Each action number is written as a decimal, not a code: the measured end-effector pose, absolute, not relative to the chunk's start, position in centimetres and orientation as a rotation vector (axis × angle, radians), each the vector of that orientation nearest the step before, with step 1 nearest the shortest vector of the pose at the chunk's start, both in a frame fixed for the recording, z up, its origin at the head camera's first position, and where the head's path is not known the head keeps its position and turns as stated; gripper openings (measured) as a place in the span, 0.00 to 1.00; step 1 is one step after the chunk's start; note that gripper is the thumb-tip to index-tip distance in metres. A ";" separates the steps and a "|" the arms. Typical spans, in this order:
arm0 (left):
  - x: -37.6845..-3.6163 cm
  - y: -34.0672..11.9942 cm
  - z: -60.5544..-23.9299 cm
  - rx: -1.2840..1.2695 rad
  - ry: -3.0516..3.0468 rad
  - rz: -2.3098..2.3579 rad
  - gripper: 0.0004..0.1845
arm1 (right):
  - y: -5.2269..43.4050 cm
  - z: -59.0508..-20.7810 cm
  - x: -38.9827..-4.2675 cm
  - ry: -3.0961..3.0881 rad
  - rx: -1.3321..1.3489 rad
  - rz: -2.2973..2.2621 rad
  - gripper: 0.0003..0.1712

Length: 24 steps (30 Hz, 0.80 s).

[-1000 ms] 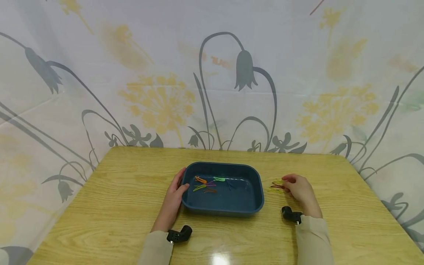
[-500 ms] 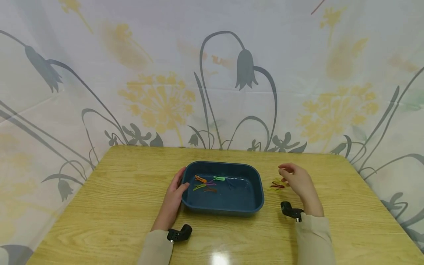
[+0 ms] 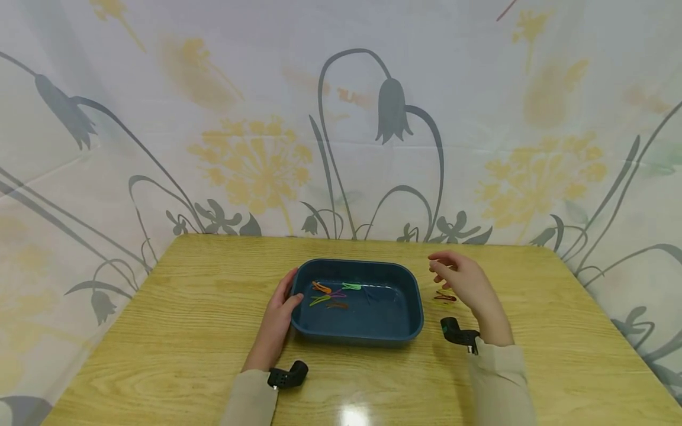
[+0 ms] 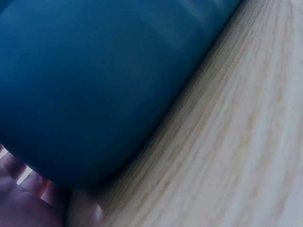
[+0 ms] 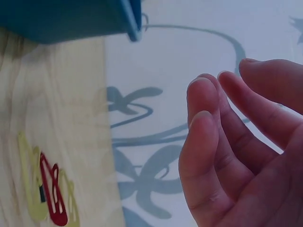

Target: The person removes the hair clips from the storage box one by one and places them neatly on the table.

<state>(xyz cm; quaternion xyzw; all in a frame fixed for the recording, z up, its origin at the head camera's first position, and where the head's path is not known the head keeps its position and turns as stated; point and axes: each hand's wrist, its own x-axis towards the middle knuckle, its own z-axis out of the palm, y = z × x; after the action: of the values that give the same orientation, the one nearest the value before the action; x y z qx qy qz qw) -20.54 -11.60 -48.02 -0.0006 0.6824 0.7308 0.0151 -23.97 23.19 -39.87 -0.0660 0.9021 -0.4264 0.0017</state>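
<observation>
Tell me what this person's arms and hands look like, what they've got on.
Beige sleeves cover both forearms. Black, elbow-shaped wrist cameras sit at the cuffs. The left hand and right hand wear no gloves. No cables show.

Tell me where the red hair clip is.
In the head view, the red hair clip lies on the table right of the blue tray, near the right hand; the right wrist view shows it lower left, between yellow clips.

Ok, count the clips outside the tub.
3, all on the table right of the tub: a red clip between one yellow clip and another yellow clip. More could be hidden beneath.
</observation>
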 end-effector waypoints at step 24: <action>-20.5 -11.5 -47.9 0.011 2.112 2.303 0.29 | 16.6 -37.3 -25.0 2.691 -0.584 -1.123 0.19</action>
<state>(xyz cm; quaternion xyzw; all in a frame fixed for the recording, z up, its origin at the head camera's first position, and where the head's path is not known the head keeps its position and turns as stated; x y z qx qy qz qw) -20.54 -11.54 -47.93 0.0034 0.6758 0.7370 0.0087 -25.00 16.60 -37.35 -0.1956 0.9017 -0.3764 0.0838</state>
